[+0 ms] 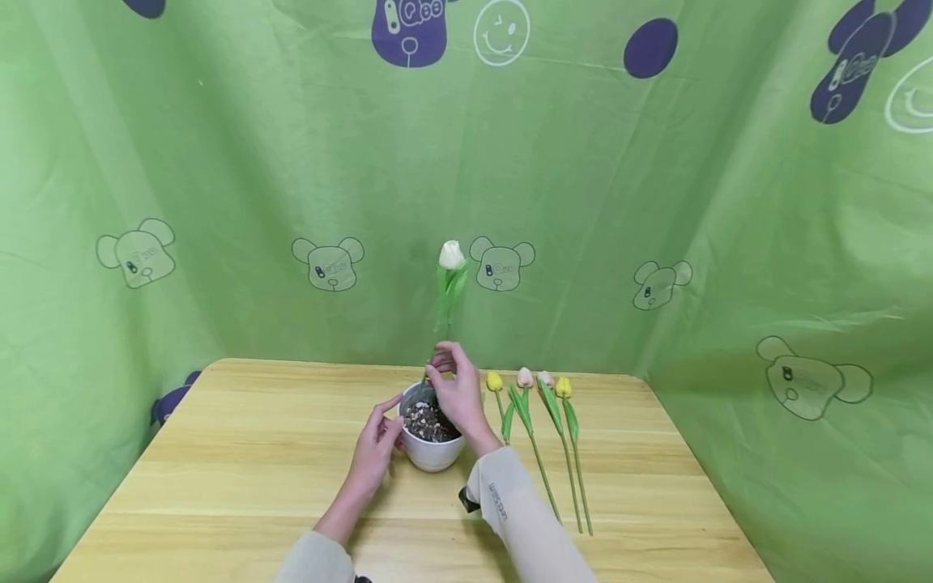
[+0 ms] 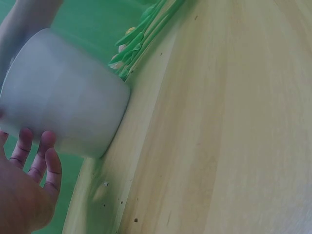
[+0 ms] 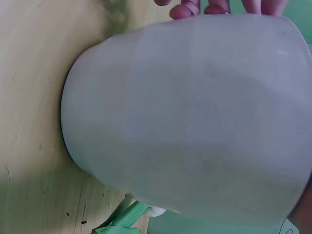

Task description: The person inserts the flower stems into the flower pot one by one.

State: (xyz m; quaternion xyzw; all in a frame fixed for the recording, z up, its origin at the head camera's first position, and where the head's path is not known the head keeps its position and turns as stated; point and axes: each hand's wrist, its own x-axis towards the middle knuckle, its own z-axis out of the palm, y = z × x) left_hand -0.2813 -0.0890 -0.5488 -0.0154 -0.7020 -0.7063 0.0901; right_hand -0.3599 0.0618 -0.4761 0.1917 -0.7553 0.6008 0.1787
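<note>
A white flower pot point(image 1: 432, 455) with dark, stony soil point(image 1: 421, 421) stands on the table. My left hand point(image 1: 373, 453) holds its left side, thumb and index finger at the rim; in the left wrist view the other fingers point(image 2: 38, 168) lie along the wall. Above the rim, my right hand point(image 1: 461, 398) pinches the stem of a white tulip point(image 1: 452, 256). That tulip is upright with a slight lean, its bloom high over the pot and its stem's lower end inside near the back rim. The right wrist view is filled mostly by the pot wall point(image 3: 185, 117).
Right of the pot, yellow tulips point(image 1: 564, 389) and pink-white tulips point(image 1: 526, 378) lie side by side on the wooden table point(image 1: 277, 453), blooms toward the back edge. A green curtain point(image 1: 394, 178) hangs behind and at both sides. Small dark crumbs point(image 2: 136, 220) dot the tabletop.
</note>
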